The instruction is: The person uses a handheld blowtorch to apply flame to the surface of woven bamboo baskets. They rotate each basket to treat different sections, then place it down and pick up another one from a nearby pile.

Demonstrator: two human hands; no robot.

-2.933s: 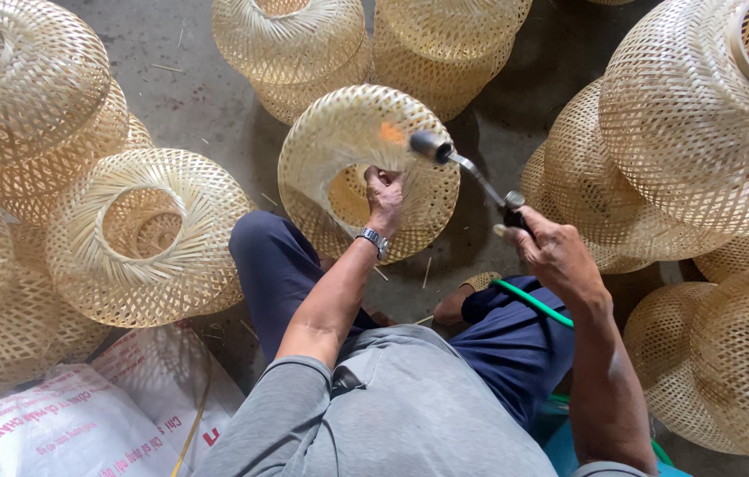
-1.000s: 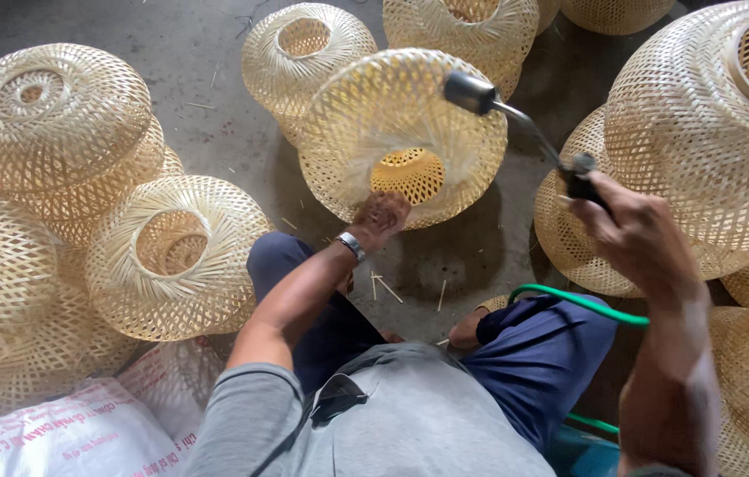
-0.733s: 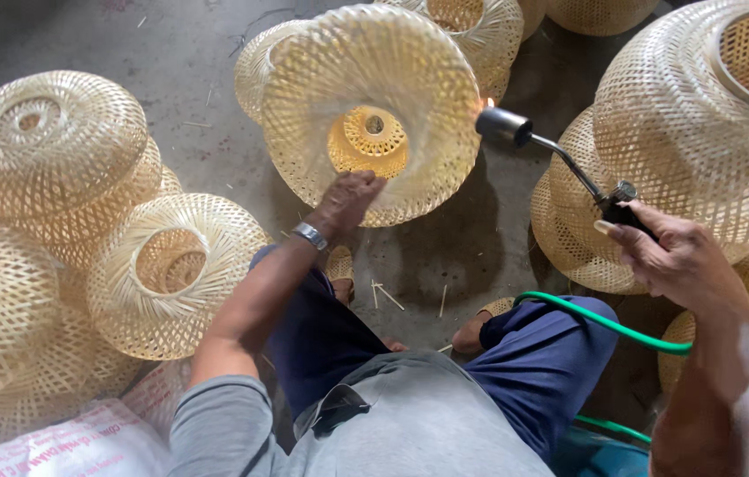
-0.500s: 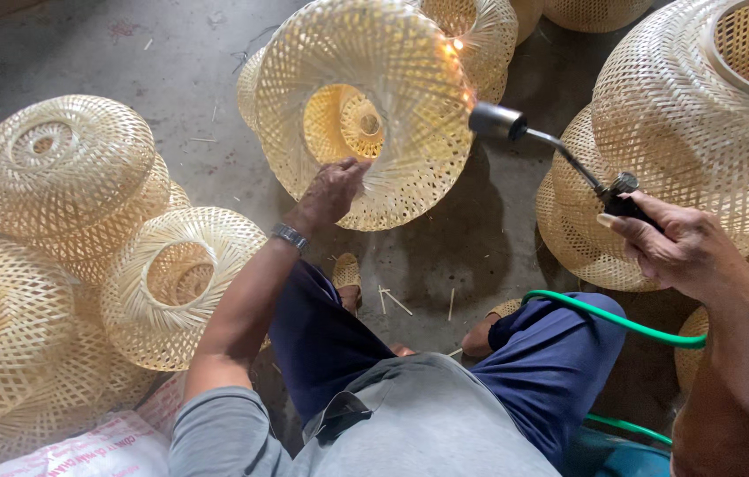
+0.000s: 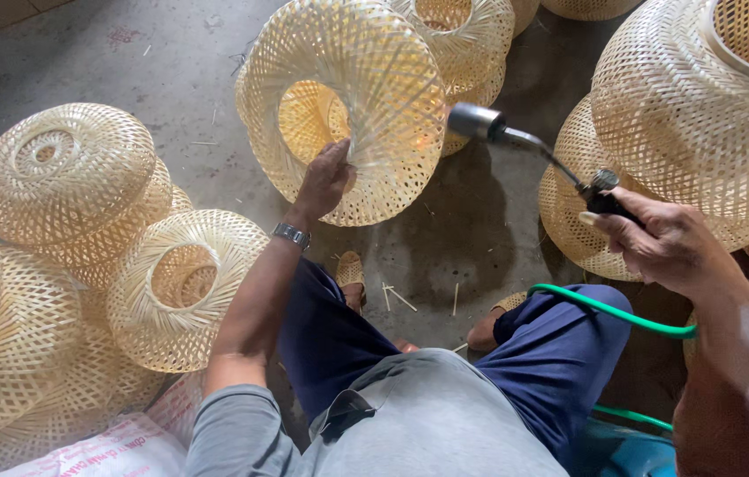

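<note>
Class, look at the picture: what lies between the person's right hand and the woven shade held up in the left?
In the head view, the torch: its thin metal neck runs from the right hand to the nozzle at the woven shade.

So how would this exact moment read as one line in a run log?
left hand: grips woven bamboo shade, tilted | right hand: holds gas torch, nozzle at shade's side | green hose: across lap | stacked shades: on floor

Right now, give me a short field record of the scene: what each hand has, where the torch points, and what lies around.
left hand: left hand holds the woven bamboo shade at its rim, tilted up off the floor
right hand: right hand in a closed grip on the gas torch
torch nozzle: at the shade's outer weave, which glows orange there
hose: green hose runs over the right thigh
surroundings: stacked shades left and right, concrete floor
</note>
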